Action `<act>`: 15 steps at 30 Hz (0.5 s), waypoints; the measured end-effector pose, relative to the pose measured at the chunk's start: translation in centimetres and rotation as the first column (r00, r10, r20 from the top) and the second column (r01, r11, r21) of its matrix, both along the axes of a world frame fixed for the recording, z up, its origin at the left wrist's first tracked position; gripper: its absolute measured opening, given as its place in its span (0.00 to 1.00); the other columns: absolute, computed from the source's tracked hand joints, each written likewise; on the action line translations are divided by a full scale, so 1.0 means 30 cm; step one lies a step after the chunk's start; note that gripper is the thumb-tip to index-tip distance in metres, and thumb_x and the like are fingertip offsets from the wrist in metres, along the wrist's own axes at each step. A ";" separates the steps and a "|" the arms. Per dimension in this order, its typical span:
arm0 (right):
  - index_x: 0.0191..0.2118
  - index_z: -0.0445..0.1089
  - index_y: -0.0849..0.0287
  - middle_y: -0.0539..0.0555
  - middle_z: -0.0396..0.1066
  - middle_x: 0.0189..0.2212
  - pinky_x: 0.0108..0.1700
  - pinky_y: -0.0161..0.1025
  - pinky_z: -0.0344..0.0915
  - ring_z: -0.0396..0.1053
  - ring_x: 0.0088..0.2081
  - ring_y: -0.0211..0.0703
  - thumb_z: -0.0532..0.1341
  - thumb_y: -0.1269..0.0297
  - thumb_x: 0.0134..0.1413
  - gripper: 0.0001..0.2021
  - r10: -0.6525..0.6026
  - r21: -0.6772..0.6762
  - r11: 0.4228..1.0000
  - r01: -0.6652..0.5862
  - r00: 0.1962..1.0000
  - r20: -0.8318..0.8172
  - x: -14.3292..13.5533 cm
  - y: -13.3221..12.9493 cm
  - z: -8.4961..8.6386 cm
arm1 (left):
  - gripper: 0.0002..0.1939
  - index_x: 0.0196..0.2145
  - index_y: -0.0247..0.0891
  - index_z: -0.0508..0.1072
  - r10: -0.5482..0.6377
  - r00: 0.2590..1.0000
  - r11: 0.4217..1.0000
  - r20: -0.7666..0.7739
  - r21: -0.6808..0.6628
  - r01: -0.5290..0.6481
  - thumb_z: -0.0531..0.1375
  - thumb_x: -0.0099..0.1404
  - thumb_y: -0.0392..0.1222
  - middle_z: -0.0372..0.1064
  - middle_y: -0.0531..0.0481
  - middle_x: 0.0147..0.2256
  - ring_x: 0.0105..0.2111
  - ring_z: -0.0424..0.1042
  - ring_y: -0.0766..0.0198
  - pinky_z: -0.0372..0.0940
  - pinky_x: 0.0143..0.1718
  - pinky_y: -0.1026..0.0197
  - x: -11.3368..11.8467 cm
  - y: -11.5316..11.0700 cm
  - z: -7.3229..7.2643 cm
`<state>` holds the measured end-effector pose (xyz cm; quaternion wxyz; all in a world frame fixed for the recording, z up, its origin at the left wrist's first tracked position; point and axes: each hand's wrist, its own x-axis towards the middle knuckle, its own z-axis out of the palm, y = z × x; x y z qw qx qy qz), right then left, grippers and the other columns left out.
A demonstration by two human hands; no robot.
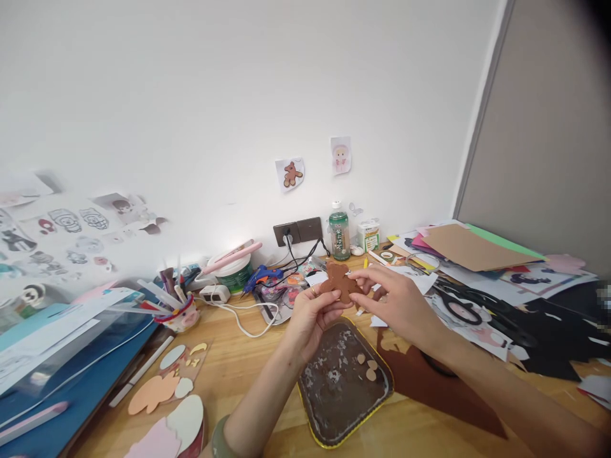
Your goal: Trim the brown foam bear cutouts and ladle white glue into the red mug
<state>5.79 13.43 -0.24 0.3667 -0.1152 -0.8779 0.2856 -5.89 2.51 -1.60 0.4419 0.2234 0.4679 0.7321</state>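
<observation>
A brown bear-shaped cutout (338, 275) is held up above the back edge of a dark tray (334, 407) with a yellow rim. My left hand (312, 318) grips its lower left part, thumb in front and fingers behind. The fingertips of my right hand (396, 302) pinch its right side. On the tray's right part lie several small tan round pieces (371, 375). To the right of the tray, partly under my right forearm, is a sheet of brown paper (449, 401).
A blue glue gun (263, 275), a green bottle (339, 232) and a pen cup (184, 316) stand or lie toward the back. Black scissors (458, 305) and coloured papers (482, 245) are at right. Paper cutouts (153, 391) lie at left.
</observation>
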 end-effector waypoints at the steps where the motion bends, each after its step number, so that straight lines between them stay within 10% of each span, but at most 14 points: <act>1: 0.39 0.66 0.54 0.49 0.66 0.32 0.33 0.34 0.61 0.64 0.33 0.38 0.59 0.68 0.46 0.11 -0.004 0.023 1.000 0.004 1.000 0.011 -0.001 0.000 -0.001 | 0.11 0.33 0.29 0.71 -0.001 1.000 1.000 -0.007 0.001 0.001 0.62 0.49 0.33 0.72 0.45 0.28 0.26 0.72 0.67 0.65 0.23 0.74 0.001 0.001 -0.001; 15: 0.31 0.67 0.56 0.49 0.68 0.31 0.32 0.35 0.62 0.66 0.32 0.39 0.59 0.66 0.46 0.03 -0.008 -0.122 0.992 0.014 0.998 0.054 0.006 0.019 0.000 | 0.07 0.30 0.29 0.72 -0.034 0.999 0.999 0.000 0.021 0.034 0.61 0.50 0.32 0.73 0.45 0.29 0.28 0.72 0.68 0.65 0.25 0.76 0.003 0.012 -0.009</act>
